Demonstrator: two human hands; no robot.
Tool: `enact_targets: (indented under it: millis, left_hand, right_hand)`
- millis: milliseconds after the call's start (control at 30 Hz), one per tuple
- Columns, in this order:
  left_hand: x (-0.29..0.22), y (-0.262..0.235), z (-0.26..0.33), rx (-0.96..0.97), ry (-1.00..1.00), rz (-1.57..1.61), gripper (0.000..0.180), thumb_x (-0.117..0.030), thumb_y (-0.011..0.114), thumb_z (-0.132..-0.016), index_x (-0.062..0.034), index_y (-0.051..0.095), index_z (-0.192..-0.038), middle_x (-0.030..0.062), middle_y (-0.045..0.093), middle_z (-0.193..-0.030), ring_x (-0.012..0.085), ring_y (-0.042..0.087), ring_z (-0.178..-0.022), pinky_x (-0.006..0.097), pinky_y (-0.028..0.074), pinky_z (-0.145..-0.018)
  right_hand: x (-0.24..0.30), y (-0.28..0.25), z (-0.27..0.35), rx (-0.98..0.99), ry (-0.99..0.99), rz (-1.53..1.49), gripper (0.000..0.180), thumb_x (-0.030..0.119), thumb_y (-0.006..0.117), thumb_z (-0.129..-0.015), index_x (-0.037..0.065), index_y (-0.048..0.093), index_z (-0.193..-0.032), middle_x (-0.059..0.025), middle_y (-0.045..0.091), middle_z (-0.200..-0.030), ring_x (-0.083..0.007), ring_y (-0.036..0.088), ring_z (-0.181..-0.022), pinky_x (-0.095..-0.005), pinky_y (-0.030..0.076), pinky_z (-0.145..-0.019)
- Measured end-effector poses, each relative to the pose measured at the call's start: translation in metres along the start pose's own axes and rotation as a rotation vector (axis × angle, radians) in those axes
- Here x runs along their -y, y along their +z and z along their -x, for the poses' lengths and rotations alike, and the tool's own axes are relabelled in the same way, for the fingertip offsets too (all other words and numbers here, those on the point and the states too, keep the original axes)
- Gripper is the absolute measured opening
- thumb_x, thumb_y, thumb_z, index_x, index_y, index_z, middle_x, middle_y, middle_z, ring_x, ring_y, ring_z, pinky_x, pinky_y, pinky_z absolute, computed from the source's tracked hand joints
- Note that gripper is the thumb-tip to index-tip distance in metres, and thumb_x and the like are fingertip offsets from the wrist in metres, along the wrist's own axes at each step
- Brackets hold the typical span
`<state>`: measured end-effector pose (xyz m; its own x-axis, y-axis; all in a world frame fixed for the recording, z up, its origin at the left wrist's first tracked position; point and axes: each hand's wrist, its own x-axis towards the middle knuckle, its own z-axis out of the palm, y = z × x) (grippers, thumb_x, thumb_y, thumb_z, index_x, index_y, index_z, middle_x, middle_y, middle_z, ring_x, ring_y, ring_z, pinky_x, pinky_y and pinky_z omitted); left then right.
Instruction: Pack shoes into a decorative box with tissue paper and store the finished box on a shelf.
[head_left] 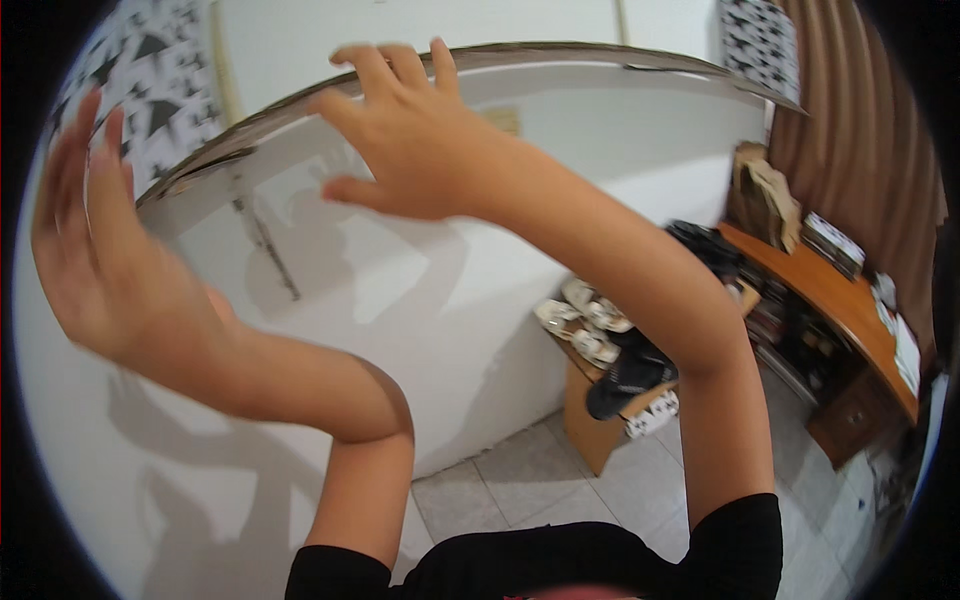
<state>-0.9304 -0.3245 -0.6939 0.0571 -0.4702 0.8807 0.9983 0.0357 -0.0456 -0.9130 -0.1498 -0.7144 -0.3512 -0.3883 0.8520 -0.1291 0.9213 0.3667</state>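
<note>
Both of my arms are raised toward a white wall. My right hand [415, 140] is up in front of a long thin brown ledge [540, 56], its fingers spread and slightly curled over the edge line. Whether the fingertips touch the ledge, I cannot tell. Nothing shows in that hand. At the far left my left hand [110, 250] is lifted with its fingers pointing up and apart, a little blurred, near the ledge's left end. It holds nothing that I can see. The ledge appears bowed, and its underside looks worn at the left.
White sheets with dark triangles [160, 85] cover the upper left. Lower right, a small wooden table [590, 410] bears pale shoes [590, 320] and a black cap [635, 375]. Beyond stand an orange-brown desk [850, 300], a paper bag [765, 200] and a brown curtain [860, 120].
</note>
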Motion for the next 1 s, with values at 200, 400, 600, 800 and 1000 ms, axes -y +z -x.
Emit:
enact_targets:
  millis: [200, 400, 600, 800, 1000]
  left_hand:
    - [-0.11, 0.031, 0.138, -0.033, -0.392, 0.501, 0.017, -0.003, 0.046, -0.088, 0.0016, 0.053, -0.103, 0.0197, 0.059, -0.109, 0.0308, 0.059, -0.099, 0.04, 0.043, -0.089]
    - [-0.248, 0.138, 0.24, 0.412, -0.815, 0.886, 0.013, 0.004, 0.05, -0.083, 0.0011, 0.056, -0.094, 0.0145, 0.061, -0.092, 0.0211, 0.059, -0.085, 0.032, 0.046, -0.082]
    - [-0.325, 0.243, 0.351, 0.747, -1.003, 1.024, 0.008, 0.0, 0.058, -0.083, -0.0002, 0.061, -0.091, 0.0058, 0.064, -0.088, 0.012, 0.061, -0.082, 0.024, 0.046, -0.075]
    - [-0.394, 0.327, 0.448, 0.998, -1.042, 1.117, 0.011, 0.0, 0.061, -0.079, -0.0016, 0.062, -0.09, 0.004, 0.065, -0.086, 0.0117, 0.062, -0.079, 0.025, 0.046, -0.075]
    - [-0.446, 0.438, 0.527, 1.136, -1.05, 1.212, 0.012, 0.0, 0.062, -0.077, -0.0036, 0.062, -0.088, 0.0041, 0.065, -0.085, 0.0137, 0.063, -0.076, 0.026, 0.046, -0.072]
  right_hand:
    - [-0.033, -0.142, 0.183, 0.509, 0.272, 0.037, 0.058, 0.04, 0.064, -0.076, 0.01, 0.044, -0.122, -0.0221, 0.028, -0.133, -0.0434, 0.025, -0.125, -0.0669, 0.019, -0.098]
    - [-0.072, -0.286, 0.348, 0.835, 0.79, 0.02, 0.058, 0.043, 0.061, -0.081, 0.011, 0.043, -0.126, -0.0228, 0.028, -0.135, -0.0435, 0.022, -0.127, -0.057, 0.02, -0.103]
    - [-0.102, -0.365, 0.469, 0.806, 1.22, -0.064, 0.057, 0.042, 0.061, -0.081, 0.011, 0.044, -0.126, -0.0206, 0.031, -0.136, -0.039, 0.024, -0.127, -0.0474, 0.025, -0.104]
    - [-0.15, -0.398, 0.563, 0.604, 1.449, -0.191, 0.057, 0.04, 0.061, -0.082, 0.009, 0.044, -0.126, -0.0168, 0.037, -0.133, -0.0357, 0.029, -0.125, -0.0443, 0.025, -0.104]
    - [-0.234, -0.425, 0.631, 0.478, 1.598, -0.129, 0.054, 0.039, 0.059, -0.083, 0.008, 0.046, -0.124, -0.0172, 0.041, -0.13, -0.0351, 0.03, -0.125, -0.0451, 0.028, -0.103]
